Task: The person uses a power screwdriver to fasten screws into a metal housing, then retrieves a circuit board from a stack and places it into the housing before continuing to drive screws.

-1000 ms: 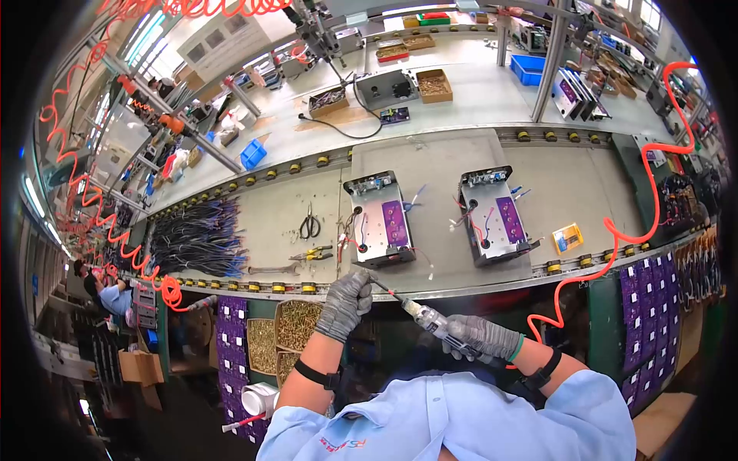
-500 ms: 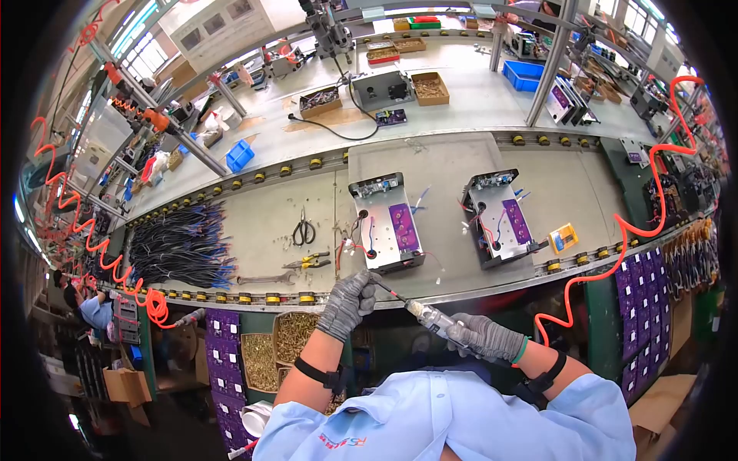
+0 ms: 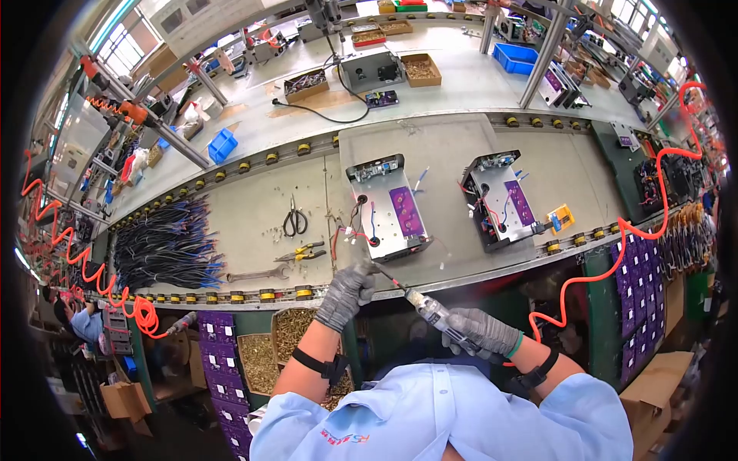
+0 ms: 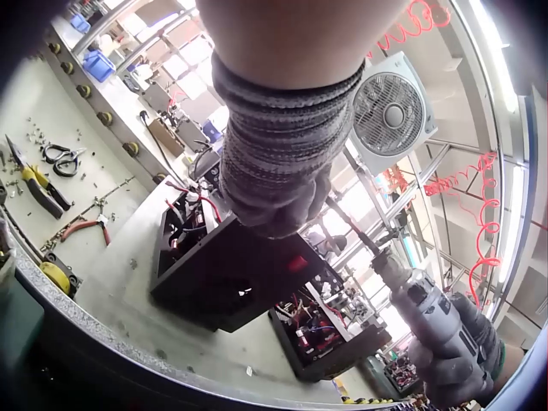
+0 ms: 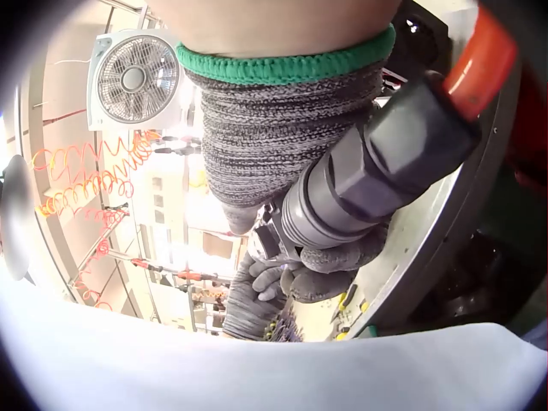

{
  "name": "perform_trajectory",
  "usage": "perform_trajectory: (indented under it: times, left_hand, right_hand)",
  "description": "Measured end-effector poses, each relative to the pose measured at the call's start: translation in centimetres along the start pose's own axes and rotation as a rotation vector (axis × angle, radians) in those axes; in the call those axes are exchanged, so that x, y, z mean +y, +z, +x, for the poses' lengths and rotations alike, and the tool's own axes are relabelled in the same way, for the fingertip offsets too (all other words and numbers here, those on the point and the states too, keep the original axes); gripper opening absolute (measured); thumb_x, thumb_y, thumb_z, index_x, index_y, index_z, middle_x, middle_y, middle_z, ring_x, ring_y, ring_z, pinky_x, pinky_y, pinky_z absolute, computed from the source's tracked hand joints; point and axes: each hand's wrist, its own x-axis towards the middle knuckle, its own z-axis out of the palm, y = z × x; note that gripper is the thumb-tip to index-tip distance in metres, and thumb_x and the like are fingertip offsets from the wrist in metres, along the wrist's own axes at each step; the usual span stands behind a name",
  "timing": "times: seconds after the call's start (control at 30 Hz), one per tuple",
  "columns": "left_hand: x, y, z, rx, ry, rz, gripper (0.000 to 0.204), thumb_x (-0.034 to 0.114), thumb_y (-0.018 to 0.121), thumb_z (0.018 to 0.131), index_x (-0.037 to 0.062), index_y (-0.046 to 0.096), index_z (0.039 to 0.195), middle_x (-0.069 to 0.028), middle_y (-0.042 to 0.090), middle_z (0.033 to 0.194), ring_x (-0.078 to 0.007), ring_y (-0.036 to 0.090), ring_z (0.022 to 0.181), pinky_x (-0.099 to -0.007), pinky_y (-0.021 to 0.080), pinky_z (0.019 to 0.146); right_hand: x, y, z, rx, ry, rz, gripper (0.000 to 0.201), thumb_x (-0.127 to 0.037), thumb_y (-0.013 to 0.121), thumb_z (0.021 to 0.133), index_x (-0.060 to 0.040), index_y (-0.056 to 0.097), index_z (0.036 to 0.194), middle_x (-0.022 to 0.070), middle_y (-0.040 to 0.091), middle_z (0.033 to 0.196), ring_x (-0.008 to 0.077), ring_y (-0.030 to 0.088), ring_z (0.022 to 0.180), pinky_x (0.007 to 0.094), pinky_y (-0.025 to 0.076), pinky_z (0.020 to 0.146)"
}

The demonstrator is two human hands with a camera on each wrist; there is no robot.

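My right hand, in a grey knit glove, grips an air screwdriver by its body. The tool's long bit points up and left toward my left hand, also gloved. The left fingers are curled, with the thumb and fingertips at the end of the bit; any screw there is hidden. Just beyond the left hand stands an open metal case with a purple label and loose wires. A second similar case stands to its right.
Black-handled scissors, yellow pliers and a wrench lie left of the cases, by a heap of black cables. Boxes of screws sit below the bench edge. An orange coiled hose hangs at right.
The head view has shifted, so the bench contents sit differently in it. Both hands keep nearly the same pose, with the bit still at the left fingertips.
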Motion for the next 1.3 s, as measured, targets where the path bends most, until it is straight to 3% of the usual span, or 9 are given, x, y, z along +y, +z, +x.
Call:
perform_trajectory:
  times: [0.1,0.23,0.4,0.47,0.53,0.6,1.03,1.1,1.3]
  left_hand:
    - [-0.8,-3.6,2.7,0.213,0.237,0.692,0.041,0.042,0.062,0.097,0.0020,0.068,0.101,-0.0066,0.063,0.075,-0.0190,0.060,0.063,-0.0322,0.049,0.059]
    - [-1.9,-4.7,8.1,0.086,0.394,1.388,0.040,0.038,0.064,0.094,-0.0005,0.067,0.103,-0.0236,0.070,0.093,-0.0402,0.067,0.087,-0.0460,0.052,0.080]
    - [-4.9,-0.2,10.1,-0.086,0.387,1.335,0.038,0.034,0.064,0.094,0.0015,0.065,0.112,-0.0247,0.070,0.101,-0.0395,0.067,0.094,-0.0463,0.052,0.084]
    - [-5.0,0.2,10.1,-0.165,0.297,1.045,0.037,0.032,0.065,0.094,-0.0004,0.065,0.111,-0.0189,0.069,0.094,-0.0289,0.066,0.087,-0.0407,0.052,0.081]
    - [-3.9,0.3,10.7,-0.201,0.535,1.002,0.038,0.035,0.065,0.096,-0.0003,0.067,0.108,-0.0134,0.066,0.090,-0.0188,0.060,0.079,-0.0345,0.050,0.076]
    - [-3.1,2.2,9.4,0.001,0.175,0.549,0.038,0.038,0.065,0.096,0.0010,0.069,0.104,-0.0125,0.066,0.086,-0.0179,0.058,0.076,-0.0344,0.048,0.074]
    - [-5.8,1.7,12.8,0.133,0.310,0.897,0.050,0.043,0.071,0.093,-0.0046,0.071,0.109,-0.0095,0.070,0.091,-0.0172,0.058,0.081,-0.0357,0.048,0.077]
    - [-7.2,0.8,14.4,0.137,0.283,0.541,0.037,0.045,0.077,0.088,0.0103,0.064,0.088,-0.0002,0.055,0.068,-0.0143,0.051,0.057,-0.0338,0.040,0.054]
    - [-6.3,1.4,13.3,0.072,0.288,0.453,0.038,0.042,0.079,0.087,0.0145,0.055,0.077,0.0015,0.049,0.061,-0.0121,0.044,0.046,-0.0322,0.034,0.043]
  right_hand:
    - [0.1,0.9,0.3,0.119,-0.037,-0.053,0.072,-0.070,0.056,0.092,-0.0054,0.057,0.123,0.0030,0.067,0.088,0.0071,0.063,0.069,0.0207,0.046,0.049]
    - [2.4,1.0,-0.1,0.239,-0.023,-0.071,0.075,-0.070,0.058,0.091,-0.0041,0.057,0.127,0.0030,0.066,0.088,0.0076,0.062,0.068,0.0218,0.048,0.053]
    - [6.4,1.5,-0.9,0.374,0.002,-0.090,0.073,-0.066,0.059,0.092,-0.0016,0.058,0.128,0.0046,0.066,0.087,0.0112,0.060,0.070,0.0278,0.052,0.066]
    - [8.1,1.5,-0.8,0.422,-0.019,-0.091,0.074,-0.066,0.059,0.092,-0.0017,0.057,0.128,0.0044,0.066,0.087,0.0106,0.060,0.070,0.0273,0.052,0.065]
    - [8.2,1.5,-0.8,0.440,-0.032,-0.066,0.073,-0.068,0.058,0.092,-0.0030,0.057,0.126,0.0044,0.066,0.087,0.0108,0.061,0.068,0.0268,0.051,0.063]
    - [8.1,2.0,-1.6,0.455,0.006,-0.037,0.073,-0.069,0.057,0.092,-0.0038,0.058,0.124,0.0044,0.067,0.087,0.0107,0.062,0.067,0.0264,0.051,0.060]
    - [7.5,0.9,0.0,0.437,0.001,-0.029,0.076,-0.076,0.052,0.089,-0.0058,0.060,0.117,0.0043,0.068,0.086,0.0096,0.063,0.064,0.0240,0.047,0.049]
    - [7.7,0.6,0.2,0.420,0.006,-0.035,0.076,-0.076,0.052,0.090,-0.0060,0.060,0.117,0.0042,0.068,0.086,0.0095,0.063,0.064,0.0234,0.046,0.048]
    - [7.7,-0.2,0.7,0.385,0.008,0.046,0.072,-0.075,0.051,0.091,-0.0079,0.061,0.114,0.0039,0.068,0.085,0.0087,0.063,0.062,0.0215,0.044,0.042]
